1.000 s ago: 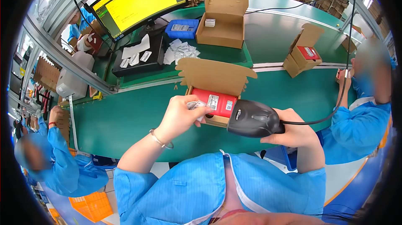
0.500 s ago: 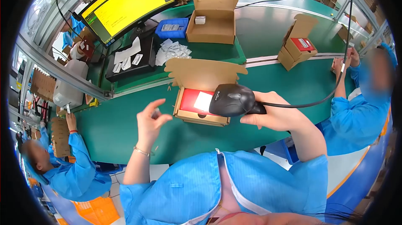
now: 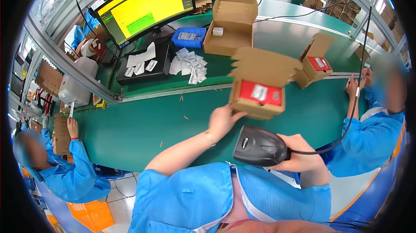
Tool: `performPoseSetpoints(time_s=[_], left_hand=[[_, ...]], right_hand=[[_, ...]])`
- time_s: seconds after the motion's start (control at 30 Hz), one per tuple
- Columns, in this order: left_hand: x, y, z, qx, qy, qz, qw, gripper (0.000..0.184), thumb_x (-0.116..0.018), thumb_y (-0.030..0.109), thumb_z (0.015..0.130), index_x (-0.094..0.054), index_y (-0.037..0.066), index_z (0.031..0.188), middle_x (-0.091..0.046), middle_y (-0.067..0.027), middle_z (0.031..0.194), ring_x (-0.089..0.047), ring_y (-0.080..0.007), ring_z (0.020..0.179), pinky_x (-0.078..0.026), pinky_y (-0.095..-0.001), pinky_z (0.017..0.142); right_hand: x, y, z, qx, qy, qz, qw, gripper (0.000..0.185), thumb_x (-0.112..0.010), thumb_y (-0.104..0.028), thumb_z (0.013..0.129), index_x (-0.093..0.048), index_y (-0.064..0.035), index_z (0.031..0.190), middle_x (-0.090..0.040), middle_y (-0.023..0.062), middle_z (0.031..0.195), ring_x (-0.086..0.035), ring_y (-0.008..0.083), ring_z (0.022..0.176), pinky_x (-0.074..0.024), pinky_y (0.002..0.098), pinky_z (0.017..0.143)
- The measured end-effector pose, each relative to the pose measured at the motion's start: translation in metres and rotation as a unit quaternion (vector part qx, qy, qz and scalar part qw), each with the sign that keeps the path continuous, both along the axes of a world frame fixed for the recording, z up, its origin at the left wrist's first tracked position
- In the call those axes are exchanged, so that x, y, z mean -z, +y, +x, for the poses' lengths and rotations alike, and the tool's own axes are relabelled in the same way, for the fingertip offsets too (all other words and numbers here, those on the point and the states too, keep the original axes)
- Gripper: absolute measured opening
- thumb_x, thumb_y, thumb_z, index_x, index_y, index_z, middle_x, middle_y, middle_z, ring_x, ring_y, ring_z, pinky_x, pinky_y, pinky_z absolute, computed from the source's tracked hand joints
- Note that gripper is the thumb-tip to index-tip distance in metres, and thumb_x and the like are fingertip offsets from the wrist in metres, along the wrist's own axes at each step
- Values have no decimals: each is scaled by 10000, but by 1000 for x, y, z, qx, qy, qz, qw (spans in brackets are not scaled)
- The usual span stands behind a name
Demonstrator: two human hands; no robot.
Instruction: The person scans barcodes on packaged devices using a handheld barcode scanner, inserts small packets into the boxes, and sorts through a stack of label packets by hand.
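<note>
An open cardboard box [image 3: 256, 109] stands on the green table, its lid raised at the back. Inside lies a red box [image 3: 272, 96] with a white label [image 3: 259, 92] on top. My left hand [image 3: 222, 123] grips the cardboard box at its front left corner, thumb along the front and the other fingers partly hidden at the side. A black barcode scanner [image 3: 259, 146] is in my right hand [image 3: 301, 154], held low in front of my chest, with its cable running up to the right. The scanner is apart from the cardboard box.
Behind are a monitor [image 3: 145, 5], a blue tray [image 3: 189, 42], loose labels [image 3: 195, 65] and a larger open carton [image 3: 229, 44]. Another open box [image 3: 315, 69] stands to the right. People in blue sit at both sides [image 3: 65, 176] [image 3: 368, 142].
The cardboard box has moved right along the table. My left hand, earlier apart from it, now holds it. The scanner has come down toward my body, and a green block appears on the monitor.
</note>
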State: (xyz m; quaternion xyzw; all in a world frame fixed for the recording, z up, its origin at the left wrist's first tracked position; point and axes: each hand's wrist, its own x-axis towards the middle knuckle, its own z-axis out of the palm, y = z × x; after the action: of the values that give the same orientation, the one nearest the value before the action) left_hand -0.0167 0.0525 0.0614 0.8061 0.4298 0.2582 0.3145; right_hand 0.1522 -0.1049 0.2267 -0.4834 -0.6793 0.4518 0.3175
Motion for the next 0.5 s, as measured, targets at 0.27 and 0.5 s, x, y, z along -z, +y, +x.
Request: performPoseSetpoints(time_s=[0.27, 0.5], left_hand=[[8, 23, 76, 102, -121, -77, 984, 387, -645, 224, 831, -577, 45, 1168, -669, -167, 792, -653, -269, 630, -515, -354, 613], [-2, 34, -56, -31, -350, -464, 813, 278, -499, 213, 948, -551, 39, 1159, -556, -33, 617, -462, -94, 428, -326, -217, 382]], right_hand=[[19, 4, 9, 71, 13, 17, 997, 439, -789, -190, 692, -576, 0, 1026, -634, 90, 769, -603, 164, 667, -471, 279, 621], [103, 47, 50, 202, -159, -28, 966, 350, -756, -254, 708, -586, 13, 856, -572, 174, 778, -566, 279, 700, -460, 361, 643]])
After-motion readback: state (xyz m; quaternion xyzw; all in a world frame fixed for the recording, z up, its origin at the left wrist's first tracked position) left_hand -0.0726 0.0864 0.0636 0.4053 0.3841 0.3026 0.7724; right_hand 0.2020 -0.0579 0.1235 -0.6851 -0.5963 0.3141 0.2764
